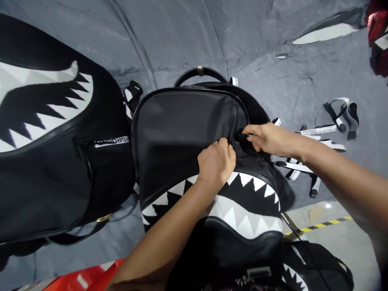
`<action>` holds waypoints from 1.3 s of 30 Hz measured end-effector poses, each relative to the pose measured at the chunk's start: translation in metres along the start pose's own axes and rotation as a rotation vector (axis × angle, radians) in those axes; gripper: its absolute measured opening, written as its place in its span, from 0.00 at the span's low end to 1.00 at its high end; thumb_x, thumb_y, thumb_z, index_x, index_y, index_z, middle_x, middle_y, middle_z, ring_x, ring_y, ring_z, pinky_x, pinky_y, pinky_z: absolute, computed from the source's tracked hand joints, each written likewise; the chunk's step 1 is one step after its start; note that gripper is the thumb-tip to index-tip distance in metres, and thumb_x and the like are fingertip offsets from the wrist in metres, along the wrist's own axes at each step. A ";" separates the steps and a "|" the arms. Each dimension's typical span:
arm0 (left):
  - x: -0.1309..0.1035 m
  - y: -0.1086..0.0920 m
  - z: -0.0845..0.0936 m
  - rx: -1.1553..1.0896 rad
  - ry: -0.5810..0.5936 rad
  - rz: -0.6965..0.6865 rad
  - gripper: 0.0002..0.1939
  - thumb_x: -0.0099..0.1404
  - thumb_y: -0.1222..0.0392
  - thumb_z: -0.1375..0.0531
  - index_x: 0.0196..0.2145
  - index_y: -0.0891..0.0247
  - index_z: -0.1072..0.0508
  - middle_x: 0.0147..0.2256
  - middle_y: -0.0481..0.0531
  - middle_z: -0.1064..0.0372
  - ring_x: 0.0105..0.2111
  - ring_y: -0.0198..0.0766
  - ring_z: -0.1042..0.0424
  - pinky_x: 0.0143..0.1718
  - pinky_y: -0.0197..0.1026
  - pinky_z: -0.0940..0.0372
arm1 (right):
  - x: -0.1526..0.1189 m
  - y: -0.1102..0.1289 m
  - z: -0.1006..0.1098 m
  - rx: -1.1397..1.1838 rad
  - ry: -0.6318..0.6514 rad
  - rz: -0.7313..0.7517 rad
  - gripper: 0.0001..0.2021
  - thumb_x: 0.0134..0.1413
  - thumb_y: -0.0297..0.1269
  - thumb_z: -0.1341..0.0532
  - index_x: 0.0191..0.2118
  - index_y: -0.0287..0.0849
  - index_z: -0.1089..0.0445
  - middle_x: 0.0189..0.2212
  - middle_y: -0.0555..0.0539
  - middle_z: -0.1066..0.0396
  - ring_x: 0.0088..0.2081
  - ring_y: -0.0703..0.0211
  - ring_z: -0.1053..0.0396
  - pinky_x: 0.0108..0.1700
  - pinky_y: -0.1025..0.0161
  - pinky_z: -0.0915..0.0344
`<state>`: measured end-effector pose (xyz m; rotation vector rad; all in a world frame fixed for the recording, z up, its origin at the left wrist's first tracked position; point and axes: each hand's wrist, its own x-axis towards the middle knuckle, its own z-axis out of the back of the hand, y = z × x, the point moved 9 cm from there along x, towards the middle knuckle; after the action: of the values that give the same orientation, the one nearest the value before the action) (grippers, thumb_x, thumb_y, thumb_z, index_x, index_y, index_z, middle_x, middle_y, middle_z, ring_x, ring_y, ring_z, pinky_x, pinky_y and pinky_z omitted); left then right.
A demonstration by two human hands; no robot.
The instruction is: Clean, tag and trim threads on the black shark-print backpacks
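Observation:
A black backpack (pixel 184 125) with a white and grey shark-mouth pattern lies in front of me, its top handle pointing away. My left hand (pixel 216 161) is closed on the backpack's fabric beside the side seam, above the teeth pattern. Just to its right, my right hand (pixel 263 136) pinches a small black piece at the backpack's side; whether it is a zipper pull or a strap end I cannot tell. Both hands are close together, a short gap apart. What lies under the left fingers is hidden.
Another shark-mouth backpack (pixel 112 173) lies at left. Several black-and-white straps (pixel 318 131) are scattered on the grey sheet (pixel 188 36) at right. A third backpack (pixel 321 262) sits lower right, near yellow-and-black floor tape (pixel 327 223). Something orange-red (pixel 91 277) shows at the bottom left.

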<state>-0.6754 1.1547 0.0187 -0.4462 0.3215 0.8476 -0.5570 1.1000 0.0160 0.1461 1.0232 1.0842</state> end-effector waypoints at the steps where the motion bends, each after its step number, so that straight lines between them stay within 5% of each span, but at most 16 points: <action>1: 0.000 0.001 -0.001 -0.015 0.007 0.001 0.10 0.69 0.58 0.51 0.34 0.61 0.32 0.32 0.53 0.26 0.32 0.44 0.26 0.29 0.41 0.43 | 0.001 0.002 -0.001 -0.054 0.005 0.020 0.12 0.63 0.35 0.48 0.48 0.45 0.31 0.24 0.51 0.29 0.23 0.64 0.36 0.29 0.66 0.42; 7: 0.003 0.007 -0.006 -0.190 -0.031 -0.074 0.11 0.68 0.60 0.49 0.28 0.61 0.33 0.27 0.49 0.29 0.27 0.37 0.30 0.28 0.39 0.47 | 0.003 0.013 -0.001 -0.364 -0.063 0.149 0.18 0.63 0.35 0.51 0.53 0.48 0.31 0.31 0.47 0.26 0.30 0.59 0.31 0.31 0.64 0.43; 18: 0.003 0.010 -0.006 -0.318 -0.085 -0.132 0.11 0.66 0.61 0.48 0.26 0.61 0.34 0.22 0.46 0.35 0.22 0.33 0.38 0.28 0.38 0.49 | 0.015 0.014 -0.009 -0.320 0.123 0.079 0.17 0.63 0.41 0.48 0.54 0.50 0.31 0.32 0.50 0.25 0.31 0.59 0.31 0.33 0.64 0.43; 23: 0.003 0.011 -0.006 -0.326 -0.102 -0.156 0.11 0.66 0.61 0.48 0.26 0.61 0.34 0.22 0.46 0.35 0.22 0.33 0.38 0.28 0.38 0.49 | 0.020 0.021 -0.008 -0.448 0.096 0.139 0.16 0.61 0.33 0.48 0.50 0.48 0.28 0.38 0.47 0.24 0.37 0.56 0.30 0.37 0.63 0.42; 29: 0.003 0.011 -0.008 -0.296 -0.081 -0.160 0.11 0.68 0.60 0.49 0.28 0.61 0.32 0.24 0.47 0.33 0.24 0.33 0.36 0.28 0.38 0.47 | 0.026 0.022 -0.011 -0.317 0.122 0.139 0.13 0.63 0.38 0.47 0.46 0.46 0.28 0.23 0.52 0.31 0.25 0.62 0.37 0.32 0.64 0.45; 39: 0.005 0.012 -0.012 -0.260 -0.058 -0.144 0.11 0.68 0.60 0.49 0.31 0.61 0.30 0.27 0.50 0.30 0.28 0.35 0.32 0.31 0.37 0.44 | 0.032 0.022 -0.017 -0.301 0.111 0.148 0.10 0.59 0.33 0.44 0.42 0.48 0.26 0.26 0.52 0.30 0.30 0.61 0.34 0.33 0.64 0.47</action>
<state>-0.6831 1.1589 0.0037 -0.6769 0.1234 0.7625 -0.5812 1.1300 -0.0010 -0.0834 0.9461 1.3808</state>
